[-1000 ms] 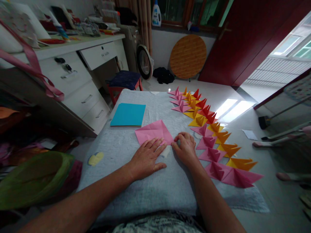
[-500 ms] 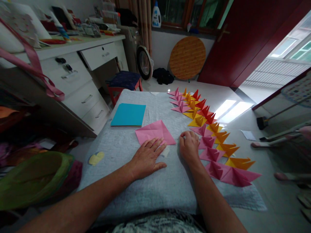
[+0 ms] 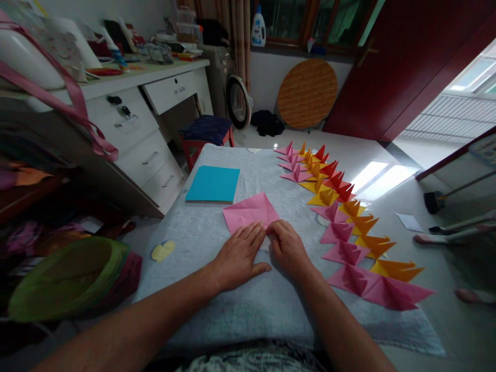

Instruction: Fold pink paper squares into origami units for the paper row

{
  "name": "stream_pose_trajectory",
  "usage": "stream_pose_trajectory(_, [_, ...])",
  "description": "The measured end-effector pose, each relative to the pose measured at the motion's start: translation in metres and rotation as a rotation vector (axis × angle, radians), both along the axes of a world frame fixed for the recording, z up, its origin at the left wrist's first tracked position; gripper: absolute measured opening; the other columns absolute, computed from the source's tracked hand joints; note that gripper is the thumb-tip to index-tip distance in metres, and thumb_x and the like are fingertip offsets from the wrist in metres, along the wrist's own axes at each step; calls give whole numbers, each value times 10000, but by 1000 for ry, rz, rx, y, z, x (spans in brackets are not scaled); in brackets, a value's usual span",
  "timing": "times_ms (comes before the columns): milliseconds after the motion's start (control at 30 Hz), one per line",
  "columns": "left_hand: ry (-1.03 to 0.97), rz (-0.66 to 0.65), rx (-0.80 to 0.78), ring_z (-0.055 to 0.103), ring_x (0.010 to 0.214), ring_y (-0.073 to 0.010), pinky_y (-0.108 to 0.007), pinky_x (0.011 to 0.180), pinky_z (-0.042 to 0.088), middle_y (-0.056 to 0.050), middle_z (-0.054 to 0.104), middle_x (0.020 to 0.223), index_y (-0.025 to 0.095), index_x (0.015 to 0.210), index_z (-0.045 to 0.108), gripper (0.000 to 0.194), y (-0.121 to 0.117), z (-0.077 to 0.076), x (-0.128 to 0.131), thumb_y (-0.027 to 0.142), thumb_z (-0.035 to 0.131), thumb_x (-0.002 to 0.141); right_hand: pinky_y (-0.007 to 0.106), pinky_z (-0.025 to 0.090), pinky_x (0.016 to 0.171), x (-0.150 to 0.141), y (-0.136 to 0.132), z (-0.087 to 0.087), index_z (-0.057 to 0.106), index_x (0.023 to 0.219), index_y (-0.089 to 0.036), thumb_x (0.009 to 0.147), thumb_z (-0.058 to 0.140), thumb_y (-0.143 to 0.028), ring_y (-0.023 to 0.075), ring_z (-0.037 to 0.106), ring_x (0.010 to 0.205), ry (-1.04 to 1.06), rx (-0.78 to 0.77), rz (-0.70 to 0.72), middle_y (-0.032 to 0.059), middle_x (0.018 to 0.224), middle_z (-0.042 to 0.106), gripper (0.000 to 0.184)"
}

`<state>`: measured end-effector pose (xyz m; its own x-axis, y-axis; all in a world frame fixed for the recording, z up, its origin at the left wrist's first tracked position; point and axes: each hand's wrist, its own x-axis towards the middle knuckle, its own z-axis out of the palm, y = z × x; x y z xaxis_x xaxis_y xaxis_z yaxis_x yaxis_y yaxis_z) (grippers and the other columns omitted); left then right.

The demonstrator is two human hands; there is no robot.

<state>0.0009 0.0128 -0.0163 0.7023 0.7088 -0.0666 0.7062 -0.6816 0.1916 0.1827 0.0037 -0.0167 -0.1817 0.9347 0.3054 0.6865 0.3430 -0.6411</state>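
Note:
A partly folded sheet of pink origami paper (image 3: 250,209) lies on the cloth-covered table before me, with crease lines across it. My left hand (image 3: 242,256) rests flat on its near edge, fingers stretched out together and thumb apart. At the paper's right corner, my right hand (image 3: 284,243) is closed, its thumb and forefinger pinching the corner; the fingers partly hide that spot. Beyond the paper sits a stack of square paper with a blue top sheet (image 3: 214,184). To the right stand rows of folded paper cranes in pink (image 3: 344,253), yellow (image 3: 374,245) and red (image 3: 339,181).
The pale cloth (image 3: 217,315) covers the table and carries a yellow heart patch (image 3: 163,251). A green-lined bin (image 3: 70,279) stands at the left, near the white desk (image 3: 135,139). A stool (image 3: 207,132) is behind the table's far left corner.
My right hand has moved left from the bare cloth onto the pink paper's right corner. My left hand stays flat on the paper. The view has turned slightly left.

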Motion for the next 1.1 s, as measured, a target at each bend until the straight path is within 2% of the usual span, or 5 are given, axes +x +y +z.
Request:
stream_pose_trajectory(200, [-11, 55, 28, 220, 1520, -348, -490, 1206, 260, -224, 238, 1631, 113, 1548, 267, 932, -6, -6, -2, 703, 523, 873, 337, 446, 882, -2, 1, 3, 625, 906, -189, 842, 448, -36, 218, 534, 916, -161, 3, 48, 74, 940, 638, 244])
stream_pose_trajectory(500, [63, 133, 111, 282, 1494, -374, -469, 1211, 254, -263, 340, 1578, 31, 1457, 426, 945, -4, 0, -15, 765, 452, 863, 345, 429, 897, -10, -2, 10, 689, 964, -202, 962, 480, -142, 223, 534, 911, -367, 3, 63, 75, 958, 638, 218])
stream_pose_trajectory(667, [79, 90, 121, 297, 1493, -349, -469, 1197, 267, -214, 364, 1583, 107, 1494, 410, 927, -6, 3, -31, 781, 431, 859, 365, 418, 866, -18, -8, 16, 671, 1104, -233, 985, 494, -227, 246, 523, 926, -555, -12, 78, 96, 999, 629, 213])
stream_pose_trajectory(833, [124, 74, 69, 301, 1492, -332, -491, 1188, 271, -182, 315, 1614, 160, 1538, 357, 880, -11, 7, -55, 737, 462, 881, 415, 413, 847, -32, -18, 21, 575, 1342, -302, 953, 566, -339, 303, 505, 998, -651, -20, 54, 133, 1074, 609, 390])
stream_pose_trajectory(1100, [118, 71, 113, 378, 1457, -308, -461, 1172, 325, -179, 397, 1573, 124, 1483, 445, 783, -17, 12, -65, 665, 475, 919, 485, 400, 859, -42, -22, 24, 534, 1401, -331, 911, 617, -492, 343, 517, 1033, -686, -51, 28, 166, 1148, 607, 522])
